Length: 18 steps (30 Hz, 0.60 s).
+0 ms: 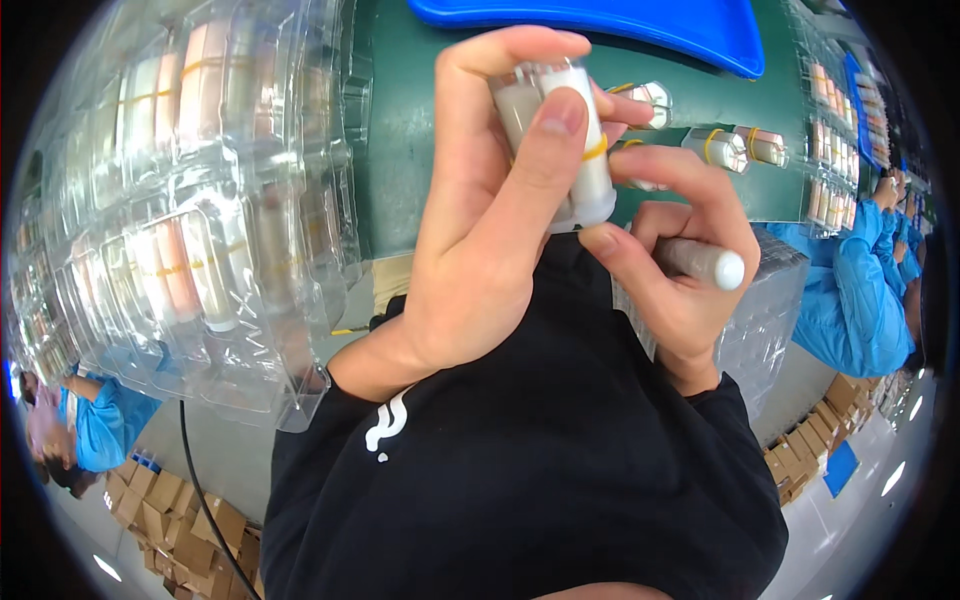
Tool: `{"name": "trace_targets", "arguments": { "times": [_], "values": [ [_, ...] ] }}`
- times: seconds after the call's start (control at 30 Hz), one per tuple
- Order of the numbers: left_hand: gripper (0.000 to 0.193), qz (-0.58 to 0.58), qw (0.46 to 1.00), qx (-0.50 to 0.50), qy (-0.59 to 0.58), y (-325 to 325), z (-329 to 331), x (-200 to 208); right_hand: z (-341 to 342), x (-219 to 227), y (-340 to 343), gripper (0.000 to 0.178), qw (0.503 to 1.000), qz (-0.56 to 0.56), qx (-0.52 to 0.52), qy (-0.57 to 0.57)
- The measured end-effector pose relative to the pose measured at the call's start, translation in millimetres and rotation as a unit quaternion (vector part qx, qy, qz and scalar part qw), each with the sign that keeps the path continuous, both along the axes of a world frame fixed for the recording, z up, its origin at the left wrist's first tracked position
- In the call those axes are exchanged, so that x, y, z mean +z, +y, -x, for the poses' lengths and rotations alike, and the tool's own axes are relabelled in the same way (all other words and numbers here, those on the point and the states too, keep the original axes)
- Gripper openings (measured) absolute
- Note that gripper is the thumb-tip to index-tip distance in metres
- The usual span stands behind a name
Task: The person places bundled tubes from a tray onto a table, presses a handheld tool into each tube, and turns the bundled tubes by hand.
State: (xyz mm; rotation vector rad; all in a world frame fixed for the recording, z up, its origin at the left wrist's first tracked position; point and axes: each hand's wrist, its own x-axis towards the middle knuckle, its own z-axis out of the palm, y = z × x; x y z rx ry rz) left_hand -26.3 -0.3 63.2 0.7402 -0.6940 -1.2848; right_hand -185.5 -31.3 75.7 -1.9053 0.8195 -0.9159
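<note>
A bundle of white and grey cylindrical tubes (592,183) with a yellow rubber band round it is held upright by my left hand (475,225), the thumb pressed along its front. Against the palm of my right hand (680,300), the lower fingers curl round a single greyish tube with a white end (700,262). The right thumb and forefinger are at the bundle's side, close to its lower end; whether they touch it I cannot tell. Just beyond, banded pairs of tubes (720,148) lie on the green table (405,110), one partly hidden by my fingers.
Stacked clear plastic trays (190,200) filled with banded tubes rise at the left. A blue tray (620,20) lies at the table's far side. More filled trays (832,150) stand at the right. People in blue work clothes (855,290) sit on both sides; cardboard boxes (185,510) are behind.
</note>
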Motion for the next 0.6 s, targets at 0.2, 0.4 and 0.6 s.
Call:
{"name": "trace_targets", "arguments": {
  "times": [0.2, 0.4, 0.6],
  "values": [
    [0.059, 0.093, 0.978, -0.165, -0.093, 1.3, 0.5, -5.4, 18.8, 33.7, -2.0, 0.057, 0.983, -0.144, -0.054, 0.097],
    [0.098, 0.165, 0.979, -0.089, -0.076, 4.6, 11.7, -15.8, 91.2, 72.5, -2.4, 0.053, 0.969, -0.164, -0.151, 0.108],
    [0.096, 0.188, 0.913, 0.049, -0.359, -16.1, -6.0, -45.1, 237.4, 61.5, -71.2, 0.043, 0.870, -0.030, -0.467, 0.155]
  ]
}}
